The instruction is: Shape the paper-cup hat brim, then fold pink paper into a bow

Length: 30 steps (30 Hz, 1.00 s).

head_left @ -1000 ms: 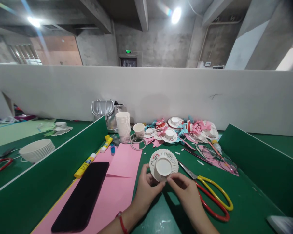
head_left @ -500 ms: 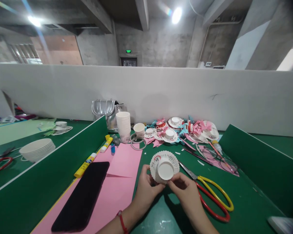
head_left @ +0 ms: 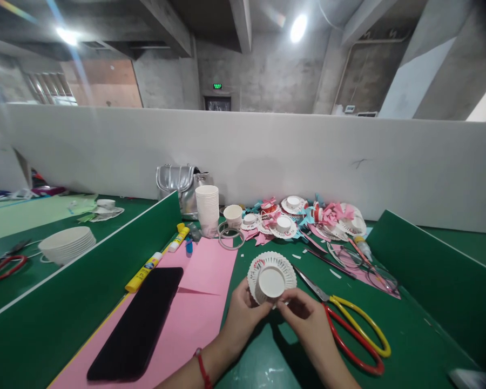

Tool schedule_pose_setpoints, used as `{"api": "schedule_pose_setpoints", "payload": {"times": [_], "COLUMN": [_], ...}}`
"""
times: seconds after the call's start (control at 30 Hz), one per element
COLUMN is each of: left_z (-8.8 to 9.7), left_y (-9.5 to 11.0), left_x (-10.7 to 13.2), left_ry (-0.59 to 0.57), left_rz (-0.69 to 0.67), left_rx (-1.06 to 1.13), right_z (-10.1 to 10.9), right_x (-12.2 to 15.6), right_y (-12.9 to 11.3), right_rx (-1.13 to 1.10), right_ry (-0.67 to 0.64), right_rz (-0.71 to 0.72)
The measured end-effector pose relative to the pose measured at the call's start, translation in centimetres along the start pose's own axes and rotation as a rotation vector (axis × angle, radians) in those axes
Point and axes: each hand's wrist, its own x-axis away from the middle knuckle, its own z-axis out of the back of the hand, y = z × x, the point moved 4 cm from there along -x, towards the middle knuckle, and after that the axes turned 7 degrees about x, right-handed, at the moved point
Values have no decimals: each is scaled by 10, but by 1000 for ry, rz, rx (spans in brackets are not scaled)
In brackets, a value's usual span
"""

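Observation:
A white paper cup (head_left: 272,282), cut into a round hat shape with a slit, scalloped brim, is held up over the green table. My left hand (head_left: 245,305) grips its brim from the left, thumb along the lower edge. On the lower right, my right hand (head_left: 303,310) pinches the same brim between thumb and fingers, the two thumbs nearly meeting. The cup's round base faces me. Just right of my right hand lie scissors (head_left: 330,298) with one yellow and one red handle, blades pointing up-left.
Left of my hands are pink paper (head_left: 204,270), a black phone (head_left: 140,324) and yellow glue sticks (head_left: 143,273). Behind stand stacked paper cups (head_left: 207,210), tape rings (head_left: 231,239) and several finished cup hats (head_left: 283,226). Glasses (head_left: 383,278) lie right. Green dividers (head_left: 429,270) flank the table.
The view has shifted slightly, so the background sits a little further right. Both hands keep hold of the cut paper cup, with hardly any movement.

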Motion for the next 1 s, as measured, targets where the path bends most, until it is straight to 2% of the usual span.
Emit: {"api": "schedule_pose_setpoints", "payload": {"times": [0.2, 0.33, 1.0], "left_z": [-3, -3, -3], "left_y": [1, 2, 3], "left_x": [1, 2, 2], "left_ry": [-35, -19, 5], "left_rz": [-8, 13, -17], "left_rx": [59, 87, 15], "right_z": [3, 4, 3], "right_x": [1, 0, 0], "right_y": [0, 1, 1], "right_rx": [6, 17, 22], "right_ry": [35, 10, 47], "right_rz": [-47, -52, -39]}}
